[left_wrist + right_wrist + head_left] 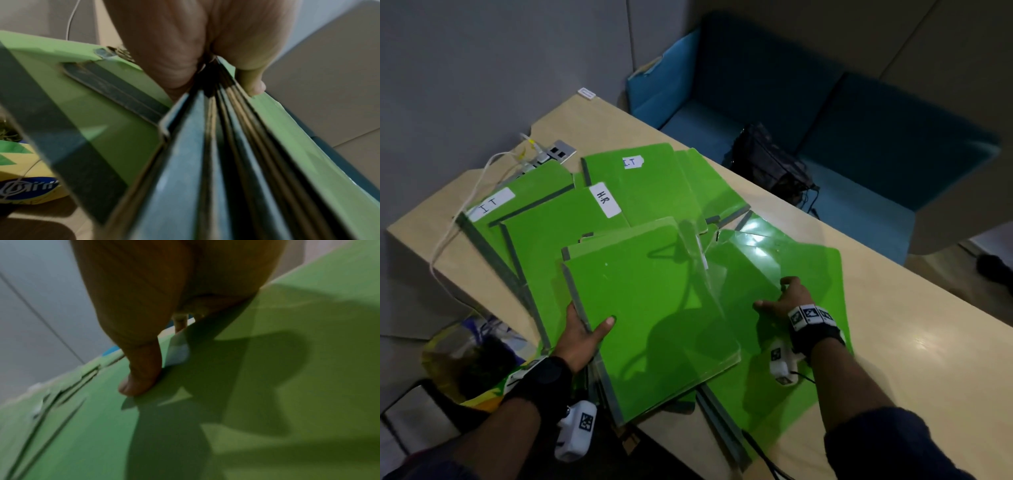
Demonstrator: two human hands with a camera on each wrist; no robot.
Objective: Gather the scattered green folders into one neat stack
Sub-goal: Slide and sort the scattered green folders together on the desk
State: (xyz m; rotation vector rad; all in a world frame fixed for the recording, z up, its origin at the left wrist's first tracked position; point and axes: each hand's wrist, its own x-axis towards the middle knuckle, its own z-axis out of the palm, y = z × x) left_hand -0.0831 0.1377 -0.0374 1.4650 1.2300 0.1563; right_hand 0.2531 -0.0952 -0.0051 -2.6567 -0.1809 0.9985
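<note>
The left hand (582, 337) has a bundle of green folders (650, 315) by the spine edge, thumb lying across the top cover and fingers tucked underneath. The left wrist view confirms it: several grey spines fanned together in that grip, so this is a handful, not a single folder. The bundle sits tilted, its far end over the other folders and its near corner out past the table's (893, 308) near edge.

Over to the right hand (786, 296): it is spread on a glossy green folder (808, 263) lying flat just right of the bundle, thumb and fingertips pressing on the cover. The fingers look slightly bent, pressing rather than gripping; nothing is clasped. The right wrist view shows the thumb (141, 378) planted on green, blurred.

Beyond both hands, more folders lie fanned and overlapping: one labelled H.R (604, 199) past the left hand, one marked I.T (632, 161) further on, and another IT folder (493, 205) out to the far left beside a white cable (448, 240).

By my read, collecting is midway: some folders gathered, several loose. Next up is probably the glossy folder under the right hand, which needs sliding toward the bundle or lifting at an edge, and slick covers may skid. After that, the labelled ones beyond, then squaring the edges.
</note>
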